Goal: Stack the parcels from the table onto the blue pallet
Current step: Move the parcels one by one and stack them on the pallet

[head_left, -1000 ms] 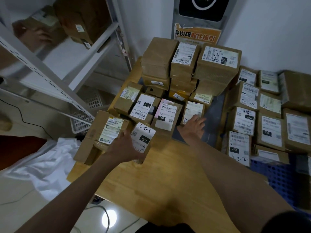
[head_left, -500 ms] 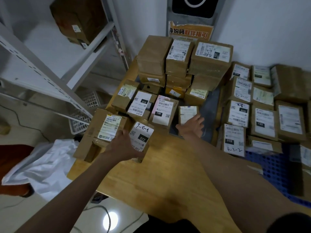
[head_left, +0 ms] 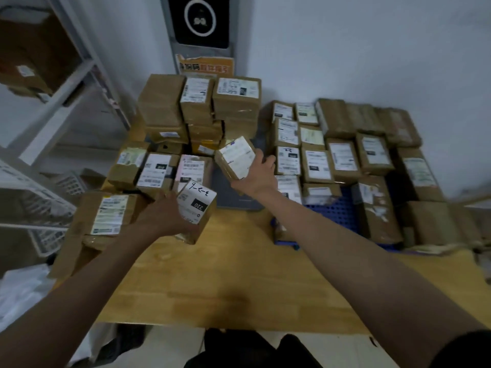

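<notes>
My right hand [head_left: 259, 173] grips a small brown parcel [head_left: 235, 159] with a white label and holds it tilted in the air above a grey mat, between the table pile and the pallet. My left hand [head_left: 164, 213] grips another small parcel [head_left: 198, 205] marked "220", lifted a little off the wooden table [head_left: 239, 288]. Several labelled cardboard parcels [head_left: 196, 112] are stacked at the back of the table. The blue pallet [head_left: 337, 208] lies to the right, mostly covered by rows of parcels [head_left: 316, 166].
A grey mat [head_left: 233, 192] lies on the table beside the pallet. A white metal shelf rack [head_left: 69, 83] with boxes stands at the left, white wire baskets below it. A white bag [head_left: 21, 293] lies on the floor at lower left. A white wall is behind.
My right hand has closed on a small parcel and lifted it off the table toward the right. The left hand has raised the "220" parcel slightly. The view has swung right, showing more pallet.
</notes>
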`<state>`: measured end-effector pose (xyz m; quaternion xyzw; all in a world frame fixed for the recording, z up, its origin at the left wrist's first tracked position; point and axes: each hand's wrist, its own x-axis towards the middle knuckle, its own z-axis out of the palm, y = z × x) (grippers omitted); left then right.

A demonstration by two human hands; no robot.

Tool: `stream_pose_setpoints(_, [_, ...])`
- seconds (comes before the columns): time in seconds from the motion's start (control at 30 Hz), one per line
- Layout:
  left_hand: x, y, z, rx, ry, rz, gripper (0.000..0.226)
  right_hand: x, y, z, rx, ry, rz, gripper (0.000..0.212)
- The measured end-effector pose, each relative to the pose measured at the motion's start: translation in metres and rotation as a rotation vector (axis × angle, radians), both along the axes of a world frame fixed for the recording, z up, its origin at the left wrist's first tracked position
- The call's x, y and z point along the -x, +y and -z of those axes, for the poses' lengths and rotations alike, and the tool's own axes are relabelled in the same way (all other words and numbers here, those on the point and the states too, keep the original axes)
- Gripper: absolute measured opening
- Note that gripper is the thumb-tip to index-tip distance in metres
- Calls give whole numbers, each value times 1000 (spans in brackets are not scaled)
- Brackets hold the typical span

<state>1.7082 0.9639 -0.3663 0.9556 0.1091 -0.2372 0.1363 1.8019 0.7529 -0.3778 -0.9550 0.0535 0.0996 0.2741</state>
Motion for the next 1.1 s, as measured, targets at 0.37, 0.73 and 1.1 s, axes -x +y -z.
stream_pose_setpoints(0.37, [-13,-127,-26,90,-52,203,117,50,-145,-39,112,-77,203,111])
stream_pose_setpoints(0.73, [-37,-240,-42,53,-98,250,111,69,-282,-24,151,-15,403,113])
stream_pose_setpoints(1.1, [-62,-314,-29,-6,-87,135,110,36,-338,26,119,48,348,110])
